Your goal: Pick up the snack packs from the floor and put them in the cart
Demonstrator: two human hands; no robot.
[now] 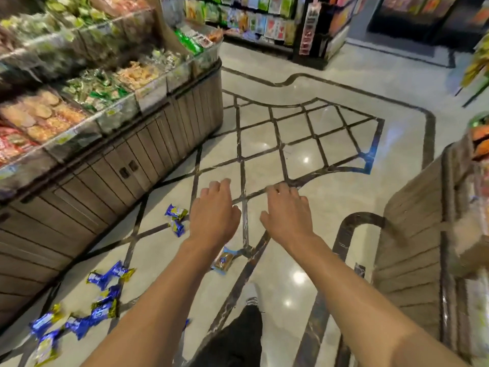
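Several blue and yellow snack packs [104, 287] lie scattered on the shiny floor at the lower left, near the foot of a display stand. Two more blue packs [176, 219] lie just left of my left hand. A brown pack with blue ends [223, 262] lies on the floor under my left forearm. My left hand [214, 210] and my right hand [287, 210] are stretched out side by side above the floor, palms down, fingers relaxed, holding nothing. No cart shows in this view.
A wooden display stand [127, 165] with clear bins of snacks runs along the left. Another wooden stand [418, 234] is at the right. Shelves of goods [264, 19] line the back. My dark trouser leg and shoe [246, 321] are at the bottom.
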